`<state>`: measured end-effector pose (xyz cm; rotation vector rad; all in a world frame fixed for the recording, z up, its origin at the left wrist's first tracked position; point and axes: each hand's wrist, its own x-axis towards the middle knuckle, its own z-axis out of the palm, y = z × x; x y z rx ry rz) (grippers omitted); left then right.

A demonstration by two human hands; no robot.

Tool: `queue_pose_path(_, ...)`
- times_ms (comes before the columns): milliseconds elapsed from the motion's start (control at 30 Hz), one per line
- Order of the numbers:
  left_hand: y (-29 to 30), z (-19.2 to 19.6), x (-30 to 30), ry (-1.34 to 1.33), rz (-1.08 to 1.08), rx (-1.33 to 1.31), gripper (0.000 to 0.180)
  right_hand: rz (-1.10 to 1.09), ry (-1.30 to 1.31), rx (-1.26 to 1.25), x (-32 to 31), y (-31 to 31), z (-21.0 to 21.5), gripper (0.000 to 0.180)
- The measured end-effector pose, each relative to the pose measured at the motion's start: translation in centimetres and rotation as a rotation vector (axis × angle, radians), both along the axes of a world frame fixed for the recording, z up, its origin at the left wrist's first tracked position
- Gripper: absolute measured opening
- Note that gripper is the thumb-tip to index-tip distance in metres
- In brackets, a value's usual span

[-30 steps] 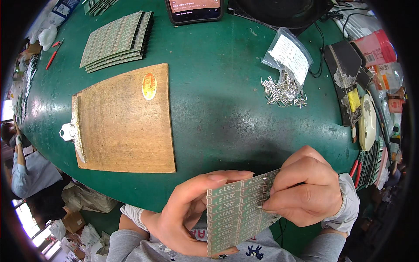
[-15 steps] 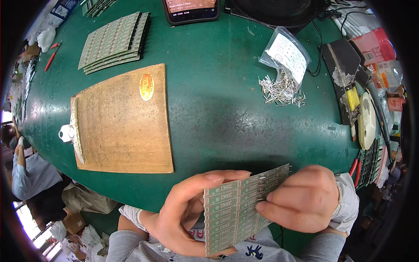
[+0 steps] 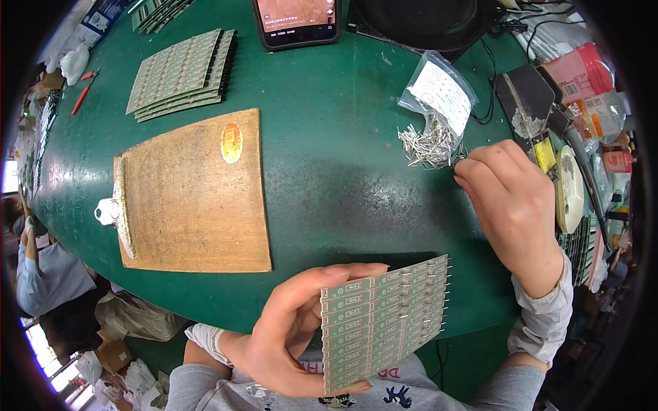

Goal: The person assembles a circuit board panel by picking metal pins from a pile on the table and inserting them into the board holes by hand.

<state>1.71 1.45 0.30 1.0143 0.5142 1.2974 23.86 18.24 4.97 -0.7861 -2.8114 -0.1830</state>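
A round green bench (image 3: 329, 171) fills the view, crowded at its edges with tools and packets. Near its middle lies a wooden clipboard (image 3: 195, 195), bare of paper, with its metal clip on the left side; I take it as the landmark. Below and to the right of the clipboard, past the bench's near edge, the left hand (image 3: 288, 342) grasps a green circuit board panel (image 3: 384, 318), thumb across the top edge and fingers behind it, so the panel faces up and tilts slightly. Thin metal pins stick out along the panel's right edge. Well to the right of the clipboard, the right hand (image 3: 510, 205) is over the bench with its fingertips pinched together at a loose heap of small metal pins (image 3: 428, 145); whether a pin is caught between the fingertips I cannot tell. A clear plastic bag (image 3: 442, 96) with a white label lies just above that heap. Above the clipboard and to its left sits a stack of circuit board panels (image 3: 181, 74). Above and to its right, at the far rim, a phone (image 3: 298, 20) lies with its screen lit.
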Motion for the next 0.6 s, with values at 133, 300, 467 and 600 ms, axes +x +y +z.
queue_pose_path(133, 0.0, -0.2, 0.2, -0.012, -0.006, 0.008, 0.104, -0.006, -0.149, 0.059, -0.6, -0.1, 0.7, 0.024)
queue_pose_path(300, -0.1, -0.2, 0.1, -0.02, -0.011, 0.013, 0.104, 0.008, -0.222, 0.012, -0.9, 0.0, 1.1, 0.027)
queue_pose_path(467, -0.1, -0.6, 0.5, -0.049, 0.035, 0.056, 0.104, 0.146, 0.169, -0.173, -0.7, -2.3, 1.4, 0.026)
queue_pose_path(600, -0.1, -0.4, 0.3, -0.021, 0.051, 0.053, 0.104, 0.257, 0.407, -0.394, -1.1, -4.5, 1.7, 0.027)
